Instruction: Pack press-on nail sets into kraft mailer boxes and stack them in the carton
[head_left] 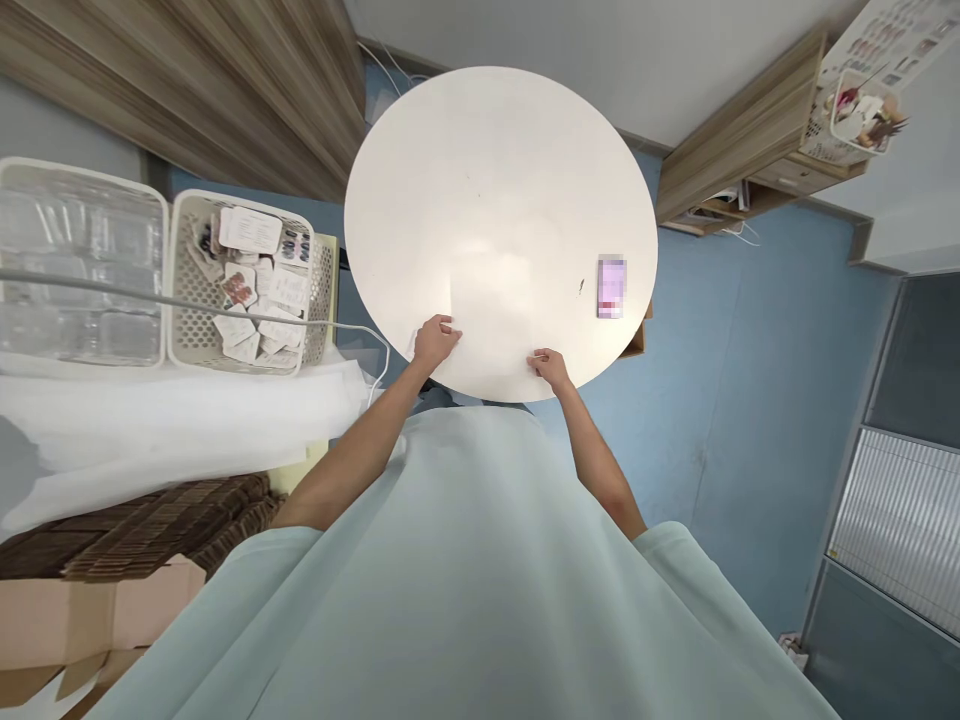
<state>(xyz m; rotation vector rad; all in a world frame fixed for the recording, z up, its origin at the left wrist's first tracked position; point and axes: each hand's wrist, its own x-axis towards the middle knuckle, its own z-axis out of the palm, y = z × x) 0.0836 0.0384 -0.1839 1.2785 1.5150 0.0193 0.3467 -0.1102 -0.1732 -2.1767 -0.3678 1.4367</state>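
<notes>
A thin, pale sheet (492, 300), looking like paper, lies on the white round table (480, 130) and barely stands out from it. At its left edge my left hand (436, 340) is closed, thumb and fingers pinching near the border. My right hand (551, 368) pinches at the lower right corner with bent fingers. Both hands rest close to the table's near edge. To the right of the sheet lies a phone-like rectangle (611, 287) with a blurred purple face. A small dark mark (581, 286) shows beside it.
On the left stand a perforated basket (180, 300) of printed cards and a bin (82, 270) of clear plastic boxes. A grey cable (345, 325) crosses in front of them. White wrapping (180, 410) and stacked brown cardboard (172, 520) lie nearer. A wooden cabinet (742, 130) stands at right.
</notes>
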